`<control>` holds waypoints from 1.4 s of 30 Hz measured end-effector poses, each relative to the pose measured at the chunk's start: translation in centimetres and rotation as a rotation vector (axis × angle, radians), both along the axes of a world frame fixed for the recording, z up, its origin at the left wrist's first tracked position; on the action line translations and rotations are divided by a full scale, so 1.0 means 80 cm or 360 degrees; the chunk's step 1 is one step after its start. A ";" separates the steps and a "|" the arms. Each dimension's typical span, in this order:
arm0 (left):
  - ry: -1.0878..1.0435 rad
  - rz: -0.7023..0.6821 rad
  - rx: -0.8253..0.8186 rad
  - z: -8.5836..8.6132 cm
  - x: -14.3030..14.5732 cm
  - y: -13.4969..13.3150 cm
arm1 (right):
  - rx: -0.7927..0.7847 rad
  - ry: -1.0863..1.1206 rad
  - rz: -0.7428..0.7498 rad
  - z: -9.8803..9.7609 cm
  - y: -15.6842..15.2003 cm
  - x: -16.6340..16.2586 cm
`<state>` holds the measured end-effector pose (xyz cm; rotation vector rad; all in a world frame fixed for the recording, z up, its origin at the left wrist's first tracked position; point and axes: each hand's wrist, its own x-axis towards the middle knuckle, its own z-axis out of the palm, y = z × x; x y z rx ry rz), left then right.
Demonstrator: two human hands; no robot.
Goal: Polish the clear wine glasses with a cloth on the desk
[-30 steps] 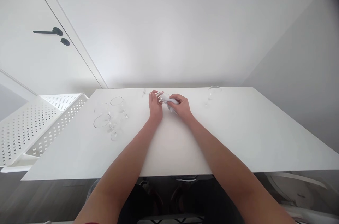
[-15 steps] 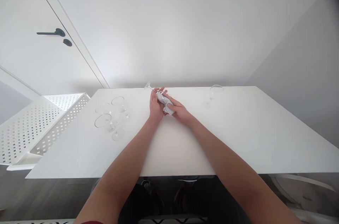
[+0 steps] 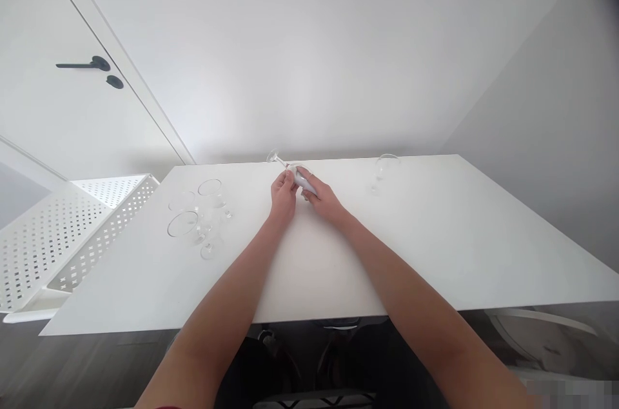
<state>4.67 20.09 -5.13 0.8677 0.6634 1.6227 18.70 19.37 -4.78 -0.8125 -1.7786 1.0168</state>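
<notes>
Over the back middle of the white table (image 3: 314, 267), a clear stemmed wine glass (image 3: 273, 156) is tilted between my hands, its foot pointing up and left. My left hand (image 3: 284, 195) is closed around the glass near the stem, fingers pinched together. A pale grey cloth (image 3: 306, 184) lies against the bowl, largely covered by my fingers. My right hand (image 3: 323, 197) is closed on that cloth around the bowl. How much of the bowl is wrapped I cannot tell.
Several clear stemmed glasses (image 3: 182, 224) stand close together on the table's left. Another wine glass (image 3: 387, 168) stands at the back right. A white perforated rack (image 3: 58, 238) sits beyond the left edge, below a door with a dark handle (image 3: 99, 63). A wall runs behind the table.
My left hand has turned from an open-fingered cradle to a closed grip near the stem. The cloth shows less below my hands. The view has shifted slightly.
</notes>
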 end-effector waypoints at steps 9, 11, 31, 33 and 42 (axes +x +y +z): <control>0.0058 -0.0065 -0.0023 0.001 0.003 -0.001 | -0.0608 0.0805 0.0322 0.001 -0.001 0.002; 0.0096 -0.0118 -0.0069 0.001 0.003 -0.003 | -0.0508 0.0695 0.0240 0.001 0.001 0.000; 0.0091 -0.0203 -0.0024 0.011 0.003 -0.007 | -0.0610 0.0642 0.0300 -0.003 0.000 -0.003; 0.0070 -0.0196 -0.0040 0.015 0.003 -0.010 | -0.0738 0.0774 0.0430 -0.001 -0.005 -0.005; 0.0102 -0.0200 0.0101 0.021 0.001 -0.013 | -0.0675 0.0923 0.0401 0.009 -0.006 0.002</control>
